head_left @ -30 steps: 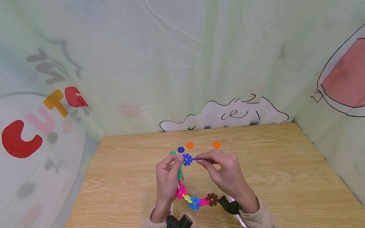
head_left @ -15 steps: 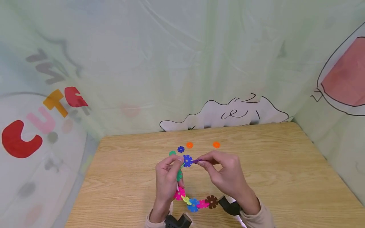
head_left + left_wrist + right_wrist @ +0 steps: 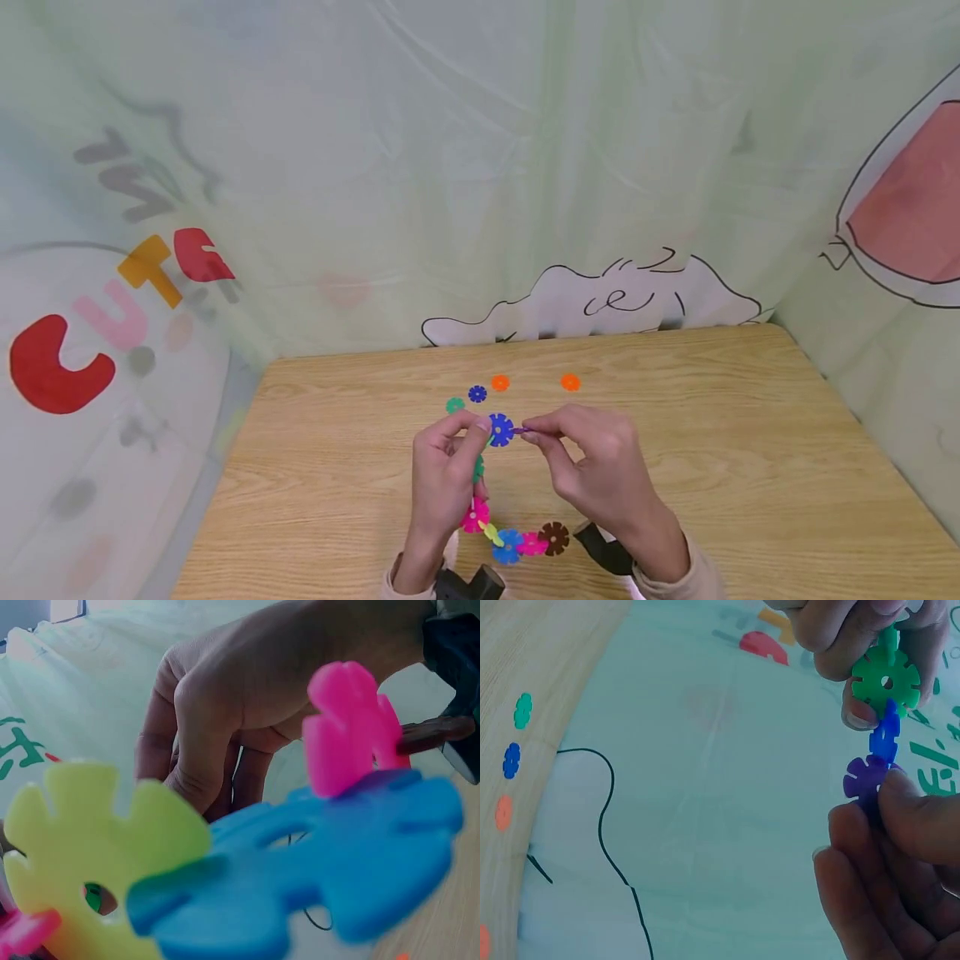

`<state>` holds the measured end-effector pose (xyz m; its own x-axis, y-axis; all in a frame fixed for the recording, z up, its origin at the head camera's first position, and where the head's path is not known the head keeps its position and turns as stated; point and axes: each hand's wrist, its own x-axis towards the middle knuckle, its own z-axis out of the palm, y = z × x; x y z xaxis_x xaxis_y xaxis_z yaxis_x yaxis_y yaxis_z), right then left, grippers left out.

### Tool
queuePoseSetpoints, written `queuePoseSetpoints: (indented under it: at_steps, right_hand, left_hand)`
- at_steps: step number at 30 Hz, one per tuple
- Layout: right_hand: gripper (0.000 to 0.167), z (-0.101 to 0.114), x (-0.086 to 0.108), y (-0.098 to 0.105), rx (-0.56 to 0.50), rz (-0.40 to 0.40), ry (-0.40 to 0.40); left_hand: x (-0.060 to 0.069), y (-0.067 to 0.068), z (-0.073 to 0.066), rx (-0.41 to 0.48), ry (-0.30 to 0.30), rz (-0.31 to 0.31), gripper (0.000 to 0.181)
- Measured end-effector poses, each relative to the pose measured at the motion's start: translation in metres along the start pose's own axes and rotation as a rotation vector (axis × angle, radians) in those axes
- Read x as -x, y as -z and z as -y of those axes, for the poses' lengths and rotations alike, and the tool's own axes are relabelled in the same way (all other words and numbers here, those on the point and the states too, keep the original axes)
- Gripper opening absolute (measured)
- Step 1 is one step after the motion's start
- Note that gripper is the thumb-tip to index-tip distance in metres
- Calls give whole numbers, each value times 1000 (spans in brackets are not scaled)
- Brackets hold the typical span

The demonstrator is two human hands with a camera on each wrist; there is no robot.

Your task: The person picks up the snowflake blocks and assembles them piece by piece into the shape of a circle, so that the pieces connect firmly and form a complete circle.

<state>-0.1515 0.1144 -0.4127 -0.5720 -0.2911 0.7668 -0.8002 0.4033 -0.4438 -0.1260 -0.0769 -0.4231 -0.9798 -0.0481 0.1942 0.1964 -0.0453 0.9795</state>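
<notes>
My left hand [image 3: 448,479] pinches the upper part of a chain of notched plastic snowflake discs, at a green disc [image 3: 868,675] beside a dark blue disc [image 3: 502,433]. Between thumb and index finger, my right hand [image 3: 603,467] holds a purple disc [image 3: 861,777], which meets the dark blue one edge to edge at an angle. Below the left hand hangs the rest of the chain: a pink disc [image 3: 474,518], a yellow one [image 3: 52,825], a light blue one [image 3: 375,862], another pink one [image 3: 349,735] and a brown end disc [image 3: 554,539]. Fingers hide part of the green discs.
On the wooden table [image 3: 300,483], beyond the hands, lie a loose green disc [image 3: 455,405], a dark blue disc [image 3: 477,393] and two orange discs, one left [image 3: 500,382] and one right [image 3: 571,382]. A printed curtain [image 3: 450,167] hangs behind the table.
Both hands keep their grips and shift only slightly. The dark blue and purple discs sit a little lower and further right, and the hanging chain has swayed a little downward.
</notes>
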Motion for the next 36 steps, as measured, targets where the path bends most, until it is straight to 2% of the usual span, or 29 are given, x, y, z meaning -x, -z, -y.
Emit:
queuePoseSetpoints:
  at_steps: [4,8,14,16,19,22,26,30,36]
  right_hand:
    - [25,-1,0,2,-31,-16,-24]
    - [17,-1,0,3,-47,-20,-38]
    - [6,1,0,5,-7,1,-12]
    - [8,2,0,5,12,-5,13]
    - [18,2,-1,4,30,-20,58]
    - [28,2,-1,5,11,-23,46]
    - [20,1,0,7,-55,-15,-28]
    - [16,1,1,8,-69,-10,-52]
    - [10,2,0,7,4,6,15]
  left_hand:
    - [0,1,-2,-1,8,0,22]
    - [0,1,-2,10,13,7,23]
    - [0,0,-2,0,8,9,24]
    - [0,0,-2,-6,7,11,24]
    - [1,-1,-2,-13,7,12,24]
    - [1,-1,-3,-14,7,-3,24]
    - [2,-2,-3,-1,3,-27,24]
    - [1,-3,-3,4,-4,-8,25]
    - [1,-4,-2,-12,10,26,25]
